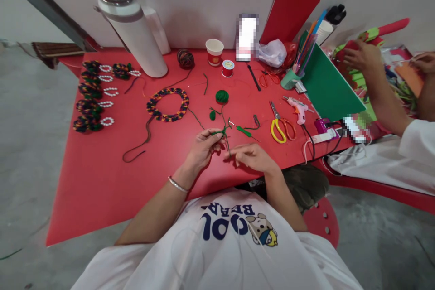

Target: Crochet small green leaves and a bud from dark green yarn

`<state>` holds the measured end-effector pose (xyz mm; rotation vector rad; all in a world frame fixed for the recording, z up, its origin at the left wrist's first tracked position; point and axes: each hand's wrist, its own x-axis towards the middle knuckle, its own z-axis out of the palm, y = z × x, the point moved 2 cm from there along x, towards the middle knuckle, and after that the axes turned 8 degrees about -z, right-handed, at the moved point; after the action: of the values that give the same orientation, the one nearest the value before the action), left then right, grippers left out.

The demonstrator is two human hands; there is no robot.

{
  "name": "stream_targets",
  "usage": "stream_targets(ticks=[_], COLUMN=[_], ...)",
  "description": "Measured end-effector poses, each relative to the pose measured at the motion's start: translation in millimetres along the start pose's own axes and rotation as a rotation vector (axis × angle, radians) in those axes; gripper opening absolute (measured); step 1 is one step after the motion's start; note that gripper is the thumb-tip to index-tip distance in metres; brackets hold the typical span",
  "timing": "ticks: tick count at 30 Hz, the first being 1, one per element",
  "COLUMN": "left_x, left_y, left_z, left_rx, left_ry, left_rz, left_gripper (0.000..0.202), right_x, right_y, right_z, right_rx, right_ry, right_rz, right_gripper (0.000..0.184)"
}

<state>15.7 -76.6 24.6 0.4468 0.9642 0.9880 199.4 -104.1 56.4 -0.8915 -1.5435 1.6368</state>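
My left hand (pixel 204 147) pinches a small knotted piece of green yarn (pixel 223 132) between thumb and fingertips, with loose ends sticking out. A strand hangs from it to the fingertips of my right hand (pixel 251 157), which are closed on it. Just beyond my hands lies a crochet hook (pixel 244 131) with a green handle. A green yarn ball (pixel 222 96) and a smaller green ball (pixel 212 115) rest farther back. To the left is a multicoloured crocheted ring (pixel 168 104), its yarn tail trailing on the table.
Scissors (pixel 278 130), a pink glue gun (pixel 299 109) and a cup of pens (pixel 290 79) are on the right. A tall white flask (pixel 142 41) stands at the back left, near several yarn bundles (pixel 89 105) with beaded loops. A co-worker's hands work behind a green board (pixel 331 81).
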Motion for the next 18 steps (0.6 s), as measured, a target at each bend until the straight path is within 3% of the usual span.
stream_targets(ticks=[1,3,7,10,15,18], left_x=[0.3,0.9,1.5,0.5,-2.0,-1.9], left_y=[0.2,0.6,1.7,2.5,4.7,6.4], left_z=[-0.7,-1.8,-2.5,-0.8,2.6,1.5], left_rx=[-0.005,-0.017,-0.051,-0.108,-0.177,-0.194], left_ry=[-0.001,-0.009,-0.018,-0.025,-0.067,-0.077], left_rz=[0.003,0.008,-0.014,-0.053,-0.092,-0.083], left_gripper=[0.044,0.041,0.033,0.031,0.032,0.033], right_x=[-2.4,-4.6,-4.0,-1.5,10.9,21.7], right_y=[-2.2,-2.7,5.3,6.7,1.3,8.1], right_z=[1.5,-1.3,-23.4,-33.7,-19.2,4.2], right_rx=[-0.008,-0.050,-0.327,-0.501,-0.416,-0.174], right_ry=[-0.083,-0.048,0.490,0.677,0.547,0.358], right_rz=[-0.008,-0.008,-0.044,-0.120,-0.129,-0.055], right_gripper=[0.053,0.055,0.028,0.013,0.011,0.039])
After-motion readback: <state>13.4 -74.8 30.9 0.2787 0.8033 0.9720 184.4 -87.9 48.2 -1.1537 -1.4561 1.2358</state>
